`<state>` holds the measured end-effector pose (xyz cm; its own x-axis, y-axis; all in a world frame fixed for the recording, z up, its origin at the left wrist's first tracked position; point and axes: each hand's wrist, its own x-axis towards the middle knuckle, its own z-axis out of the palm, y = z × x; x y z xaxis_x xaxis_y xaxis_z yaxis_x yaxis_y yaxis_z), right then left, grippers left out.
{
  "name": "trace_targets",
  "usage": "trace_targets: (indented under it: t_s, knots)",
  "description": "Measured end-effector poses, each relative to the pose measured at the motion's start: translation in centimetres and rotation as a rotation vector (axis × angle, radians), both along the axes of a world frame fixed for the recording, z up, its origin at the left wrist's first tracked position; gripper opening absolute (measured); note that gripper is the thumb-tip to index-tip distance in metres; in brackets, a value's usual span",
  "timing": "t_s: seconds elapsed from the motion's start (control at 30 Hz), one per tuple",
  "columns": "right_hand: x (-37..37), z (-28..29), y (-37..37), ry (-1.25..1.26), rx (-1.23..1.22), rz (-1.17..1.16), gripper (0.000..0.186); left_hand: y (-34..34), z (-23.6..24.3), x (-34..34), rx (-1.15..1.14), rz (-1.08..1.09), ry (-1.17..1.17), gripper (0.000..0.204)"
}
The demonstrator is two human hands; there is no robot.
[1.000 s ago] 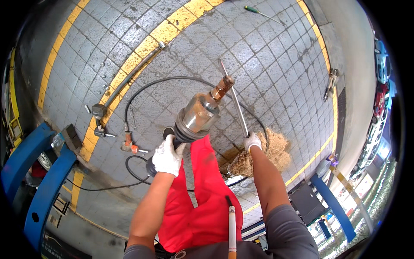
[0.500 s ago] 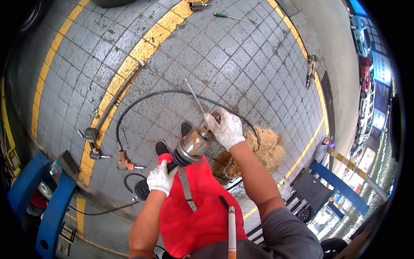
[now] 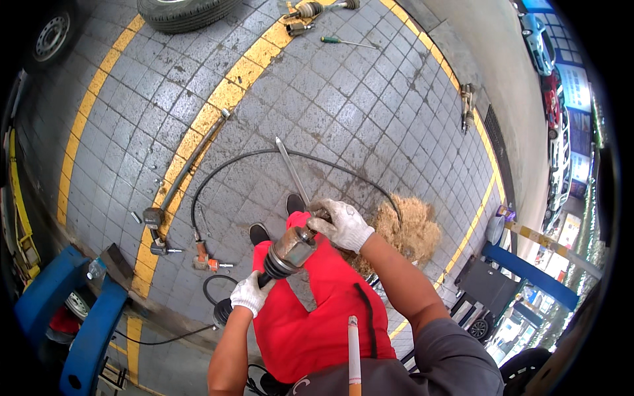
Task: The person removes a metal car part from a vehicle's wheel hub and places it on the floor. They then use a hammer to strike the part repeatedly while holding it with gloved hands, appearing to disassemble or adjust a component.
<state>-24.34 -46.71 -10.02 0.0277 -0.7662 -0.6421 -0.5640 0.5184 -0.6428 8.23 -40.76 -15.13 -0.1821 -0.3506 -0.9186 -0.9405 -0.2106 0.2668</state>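
A drive shaft [image 3: 292, 251] with a cup-shaped metal joint and a ribbed black boot lies tilted across the front of my red trousers. My gloved left hand [image 3: 250, 293] is closed round the shaft just below the boot. At the joint's upper end is my gloved right hand [image 3: 342, 226], its fingers curled against the metal. From those fingers a long slim metal bar [image 3: 292, 170] points away toward the upper left; its near end is hidden by the glove. A second black boot [image 3: 222, 311] shows beyond my left wrist.
A black hose [image 3: 224, 167] curves over the tiled floor to an orange air tool [image 3: 205, 261]. Left of it lie a cordless impact wrench [image 3: 154, 221] and a long bar [image 3: 191, 158]. Sawdust [image 3: 409, 231] is heaped at right. Farther off are a screwdriver [image 3: 347, 43] and a tyre [image 3: 191, 18].
The joint end and right hand have come slightly nearer my body. The slim bar now looks broader and more of it shows. My view has shifted, bringing more of the tyre into sight.
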Motion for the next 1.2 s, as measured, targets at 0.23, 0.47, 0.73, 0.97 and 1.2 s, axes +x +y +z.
trace_targets:
  t_s: [0.23,0.47,0.73,0.97,1.2]
  knots:
    - [-4.6,-0.8,-2.2,-0.124,-0.145,-0.055,0.035,-4.8,2.2,-3.5,0.019,-0.039,-0.05,0.065]
    - [-16.0,-3.6,-8.6,-0.386,-0.085,-0.177,0.047,-12.7,0.9,-13.1,-0.103,-0.17,-0.159,0.059]
    - [-35.8,-1.9,-18.2,-0.408,0.069,-0.1,0.038,-23.9,0.5,-29.6,-0.335,-0.315,-0.208,0.04]
    - [-45.9,-0.6,-22.0,-0.27,0.116,-0.239,0.034,-33.6,1.4,-40.3,-0.347,-0.461,-0.122,0.034]
    - [-49.0,1.5,-27.6,-0.445,0.167,-0.333,0.027,-42.2,0.5,-44.7,-0.203,-0.471,-0.009,0.033]
